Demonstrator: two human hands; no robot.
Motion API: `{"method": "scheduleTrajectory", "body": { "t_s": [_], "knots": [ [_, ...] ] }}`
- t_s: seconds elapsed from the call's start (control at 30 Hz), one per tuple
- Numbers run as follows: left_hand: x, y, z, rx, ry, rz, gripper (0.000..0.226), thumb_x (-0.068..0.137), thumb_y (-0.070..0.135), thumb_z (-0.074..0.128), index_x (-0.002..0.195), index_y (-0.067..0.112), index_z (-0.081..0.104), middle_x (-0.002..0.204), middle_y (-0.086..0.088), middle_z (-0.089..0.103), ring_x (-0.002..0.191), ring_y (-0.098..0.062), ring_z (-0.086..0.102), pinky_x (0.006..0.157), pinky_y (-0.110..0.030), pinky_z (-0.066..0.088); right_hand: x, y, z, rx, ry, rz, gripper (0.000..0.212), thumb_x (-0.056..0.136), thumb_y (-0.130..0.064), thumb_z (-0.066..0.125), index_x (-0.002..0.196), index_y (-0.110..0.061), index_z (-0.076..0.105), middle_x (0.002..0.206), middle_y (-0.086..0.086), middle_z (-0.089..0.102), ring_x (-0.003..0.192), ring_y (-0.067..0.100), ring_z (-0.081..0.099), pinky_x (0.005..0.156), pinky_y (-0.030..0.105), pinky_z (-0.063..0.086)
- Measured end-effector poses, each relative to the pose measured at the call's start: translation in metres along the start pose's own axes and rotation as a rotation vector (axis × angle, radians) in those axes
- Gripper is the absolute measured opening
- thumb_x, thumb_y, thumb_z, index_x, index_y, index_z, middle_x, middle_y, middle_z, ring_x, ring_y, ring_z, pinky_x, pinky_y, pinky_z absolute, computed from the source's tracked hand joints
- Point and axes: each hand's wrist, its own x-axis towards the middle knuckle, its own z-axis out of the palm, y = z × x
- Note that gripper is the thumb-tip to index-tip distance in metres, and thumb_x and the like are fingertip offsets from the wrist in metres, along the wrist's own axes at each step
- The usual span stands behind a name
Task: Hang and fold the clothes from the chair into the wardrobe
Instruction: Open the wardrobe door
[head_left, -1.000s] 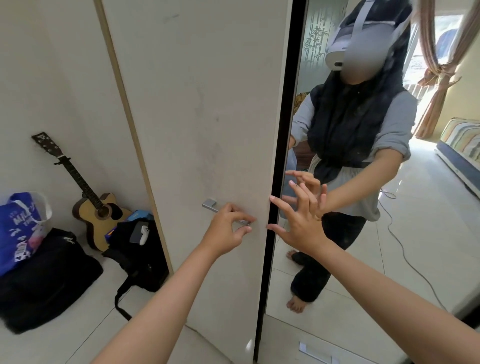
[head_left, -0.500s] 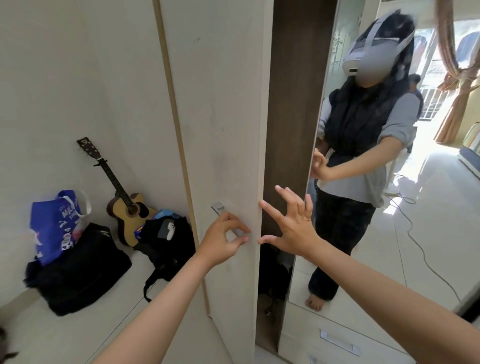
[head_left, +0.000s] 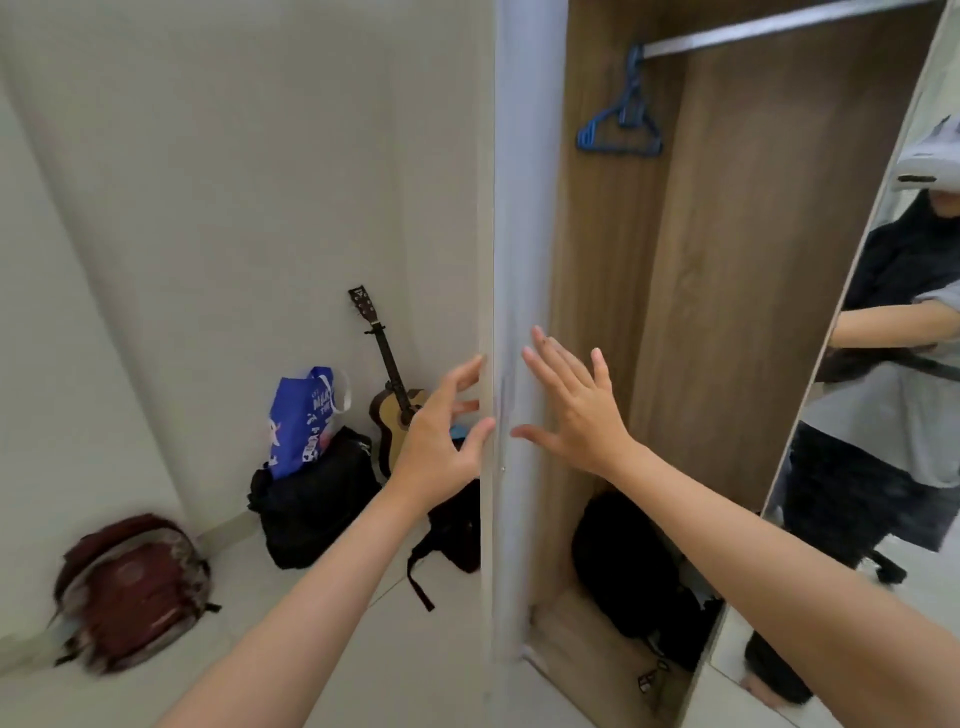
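The left hand (head_left: 441, 441) and right hand (head_left: 576, 410) flank the edge of the wardrobe door (head_left: 501, 312), which stands edge-on between them. Both hands are spread, fingers straight and apart, clamped on nothing; the left thumb and fingertips lie at the door's outer face, while the right palm hovers just beside its inner face, whether touching I cannot tell. This placement suits steadying or swinging the door wide so the wardrobe (head_left: 727, 312) is free for loading.

Just beyond the right hand, the open compartment shows wood-grain walls. Below that hand, on the wardrobe floor, sits a dark bag (head_left: 634, 571). Well above both hands hangs a blue hanger (head_left: 618, 124) on the rail (head_left: 779, 28), ready for a garment. To the right of the right hand stands a mirrored door (head_left: 883, 364).

Beyond the left hand, a blue bag (head_left: 304, 421), a black bag (head_left: 311, 504) and a guitar (head_left: 392, 395) rest against the wall; a red backpack (head_left: 130, 587) lies farther left.

The clothes and chair are nowhere in view, so fetching them likely comes next.
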Motion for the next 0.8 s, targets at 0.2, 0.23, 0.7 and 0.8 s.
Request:
{"method": "scheduleTrajectory", "body": {
  "t_s": [0.2,0.23,0.7,0.8],
  "knots": [
    [0.015,-0.023,-0.038,0.335,0.097,0.004,0.061,0.089,0.015,0.059,0.141,0.033,0.035,0.105,0.009,0.047,0.084,-0.002,0.050,0.078,-0.025,0.051,0.069,-0.026,0.039,0.058,-0.145,-0.127,0.110,0.074,-0.064,0.066,0.151,-0.035,-0.007,0.161,-0.001,-0.009,0.149,0.023,0.005,0.110,0.066,0.017],
    [0.017,-0.029,-0.044,0.359,0.114,-0.009,0.062,0.088,0.013,0.059,0.142,0.032,0.035,0.102,0.009,0.046,0.080,-0.003,0.050,0.076,-0.024,0.051,0.077,-0.030,0.048,0.070,-0.163,-0.148,0.108,0.075,-0.064,0.064,0.151,-0.036,-0.007,0.161,-0.001,-0.011,0.149,0.023,0.002,0.111,0.064,0.015],
    [0.074,-0.099,-0.082,0.866,0.236,-0.134,0.081,0.084,0.012,0.064,0.149,0.020,0.017,0.155,-0.017,-0.012,0.144,-0.030,0.011,0.109,-0.023,0.025,0.173,-0.011,0.142,0.199,-0.095,-0.303,0.118,0.064,-0.062,0.074,0.150,-0.040,-0.003,0.160,0.000,-0.012,0.147,0.015,-0.011,0.101,0.075,0.012],
    [0.099,-0.103,-0.084,1.063,0.199,-0.188,0.101,0.078,0.026,0.072,0.150,0.018,0.002,0.146,-0.013,-0.039,0.140,-0.032,-0.027,0.115,-0.034,0.000,0.186,-0.004,0.159,0.170,-0.089,-0.365,0.118,0.061,-0.065,0.073,0.150,-0.040,0.000,0.160,0.001,-0.017,0.148,0.019,-0.013,0.096,0.079,0.008]
  ]
}}
